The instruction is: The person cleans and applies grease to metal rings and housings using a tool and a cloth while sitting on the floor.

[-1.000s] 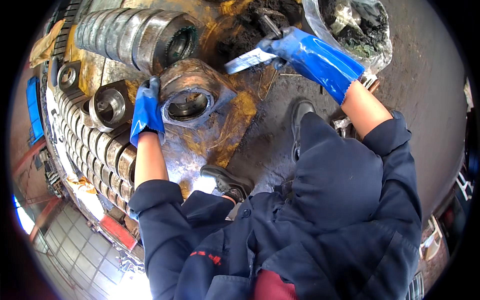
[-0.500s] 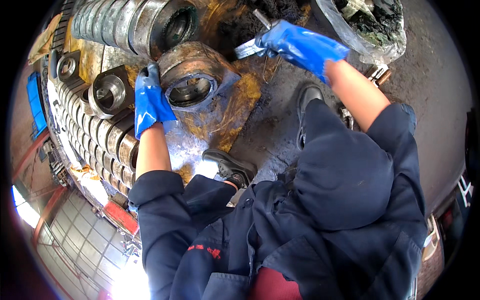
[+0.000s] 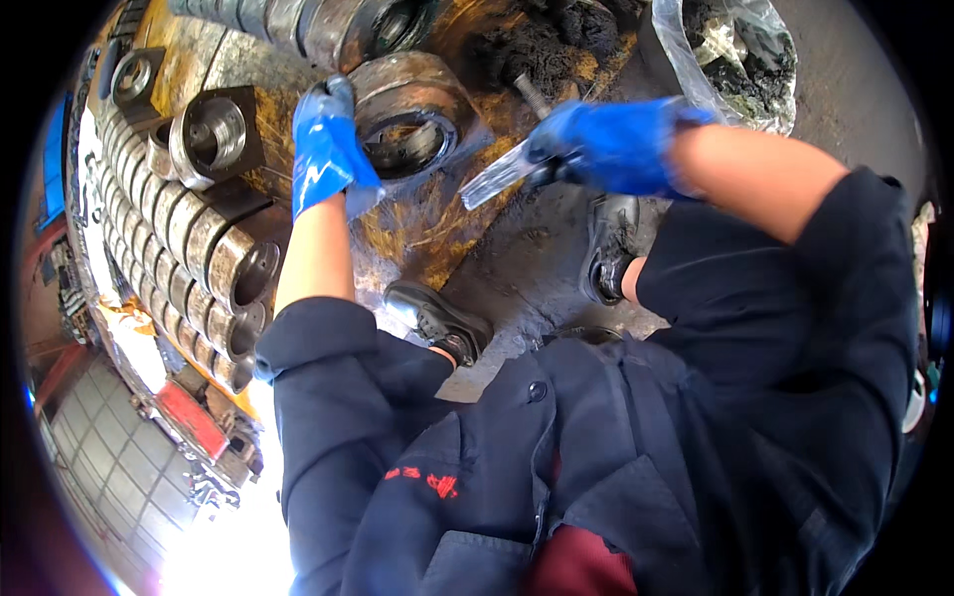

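Observation:
My left hand point(image 3: 328, 119), in a blue rubber glove with dark fingers, is closed at the left edge of a thick, greasy metal housing point(image 3: 422, 84). Its round bore faces me, with a dark ring inside. My right hand point(image 3: 596, 147), gloved the same way, grips a flat-bladed scraper point(image 3: 497, 177). The scraper's rod-like handle sticks out beyond the fist, and its pale blade points toward the housing, apart from it. A yellow-brown, grease-stained board point(image 3: 422, 233) lies under the housing.
Several metal rings point(image 3: 238, 268) stand in rows at the left, beside a square flanged housing point(image 3: 211, 137). More large rings point(image 3: 298, 25) line the back. Dark grease point(image 3: 537, 55) is heaped at the far side, near a plastic-lined bin point(image 3: 686, 55). My shoes point(image 3: 437, 318) rest on the stained floor.
My right hand has come nearer to me and slightly right with the scraper, whose blade now slants down-left. My left hand stays at the housing's edge. The view has shifted.

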